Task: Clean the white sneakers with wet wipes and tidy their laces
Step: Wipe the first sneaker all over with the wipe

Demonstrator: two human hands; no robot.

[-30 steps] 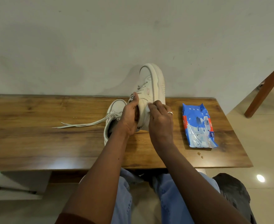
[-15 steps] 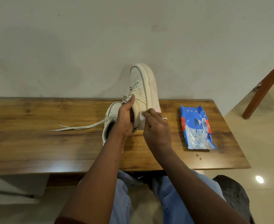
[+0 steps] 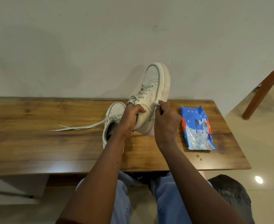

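One white sneaker (image 3: 150, 88) stands tilted on its heel above the wooden table (image 3: 36, 135), toe pointing up toward the wall. My left hand (image 3: 130, 119) grips it round the collar, thumb on the side. My right hand (image 3: 164, 123) pinches a small white wet wipe (image 3: 157, 103) and presses it against the sneaker's side near the sole. The second white sneaker (image 3: 114, 117) lies flat on the table behind my left wrist, its loose laces (image 3: 78, 126) trailing left across the wood.
A blue pack of wet wipes (image 3: 196, 128) lies on the table to the right of my hands. A few small crumbs (image 3: 199, 157) sit near the front right edge. A wooden chair leg (image 3: 265, 88) stands at far right. The wall runs directly behind the table.
The held sneaker has turned so its side and laces face me more. My right hand with the wipe has slid up along the side toward the sole edge.
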